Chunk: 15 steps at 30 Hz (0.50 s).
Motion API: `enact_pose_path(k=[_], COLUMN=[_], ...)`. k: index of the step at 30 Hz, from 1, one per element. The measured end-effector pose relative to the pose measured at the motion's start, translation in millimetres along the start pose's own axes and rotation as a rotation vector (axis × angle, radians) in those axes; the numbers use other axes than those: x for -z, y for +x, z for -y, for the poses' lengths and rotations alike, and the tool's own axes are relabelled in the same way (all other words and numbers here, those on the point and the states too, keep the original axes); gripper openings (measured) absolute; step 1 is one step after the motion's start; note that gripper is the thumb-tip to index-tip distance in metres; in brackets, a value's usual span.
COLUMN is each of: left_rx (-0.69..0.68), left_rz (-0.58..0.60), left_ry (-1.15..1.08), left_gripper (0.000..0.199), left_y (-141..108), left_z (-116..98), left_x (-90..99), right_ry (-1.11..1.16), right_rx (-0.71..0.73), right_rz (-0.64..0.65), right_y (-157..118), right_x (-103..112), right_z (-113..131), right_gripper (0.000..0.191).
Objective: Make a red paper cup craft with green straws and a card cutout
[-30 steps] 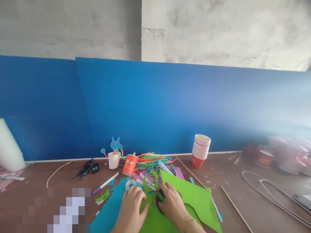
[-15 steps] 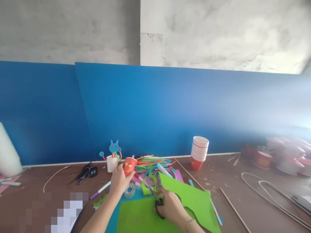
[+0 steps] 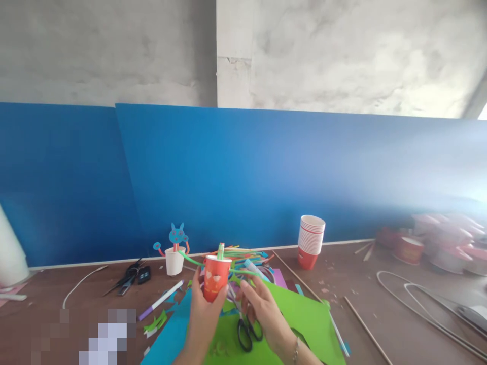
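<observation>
My left hand (image 3: 205, 317) grips a red paper cup (image 3: 216, 279) with pale heart shapes on its side. A short green strip stands up from the cup's rim, and green straws stick out sideways left and right. Around the right-hand green straw (image 3: 243, 272), the fingers of my right hand (image 3: 262, 306) are bent close together; their exact contact is hard to see. Black-handled scissors (image 3: 246, 334) lie below on green paper (image 3: 304, 314), near my right wrist. Behind to the left, a white cup (image 3: 174, 261) carries a blue cat-like paper head (image 3: 177, 234) and straw arms.
Colourful straws (image 3: 243, 254) lie behind my hands. A stack of paper cups (image 3: 311, 241) stands farther right, with wooden sticks (image 3: 367, 329) and a looped cable (image 3: 422, 304) beyond. Keys (image 3: 131, 276) and a purple-capped marker (image 3: 162, 300) are at left. A blue panel (image 3: 243, 177) borders the table.
The scissors have left my right hand and now rest on the green paper. My left hand has brought the red cup nearer and to the right, and my right hand has moved up beside it.
</observation>
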<state>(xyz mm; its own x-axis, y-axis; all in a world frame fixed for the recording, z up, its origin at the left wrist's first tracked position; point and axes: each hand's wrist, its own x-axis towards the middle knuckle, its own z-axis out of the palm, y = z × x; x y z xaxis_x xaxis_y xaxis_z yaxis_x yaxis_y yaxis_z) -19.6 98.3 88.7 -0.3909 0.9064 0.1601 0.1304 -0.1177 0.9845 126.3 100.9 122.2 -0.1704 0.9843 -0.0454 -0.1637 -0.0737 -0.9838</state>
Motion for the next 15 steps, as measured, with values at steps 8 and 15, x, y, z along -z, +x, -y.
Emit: enact_pose_path(k=[8,15], left_rx=[0.034,0.08], left_rz=[0.0,0.103], left_ry=[0.047,0.099], left_gripper=[0.087,0.098], left_y=[-17.1,-17.9], left_z=[1.6,7.6], left_x=[-10.6,-10.0], right_ry=[0.416,0.283], right_rx=[0.01,0.096], right_rz=[-0.079,-0.139], right_y=[8.3,11.6], right_x=[-13.1,-3.7], right_z=[2.3,-1.7], right_gripper=[0.042,0.055])
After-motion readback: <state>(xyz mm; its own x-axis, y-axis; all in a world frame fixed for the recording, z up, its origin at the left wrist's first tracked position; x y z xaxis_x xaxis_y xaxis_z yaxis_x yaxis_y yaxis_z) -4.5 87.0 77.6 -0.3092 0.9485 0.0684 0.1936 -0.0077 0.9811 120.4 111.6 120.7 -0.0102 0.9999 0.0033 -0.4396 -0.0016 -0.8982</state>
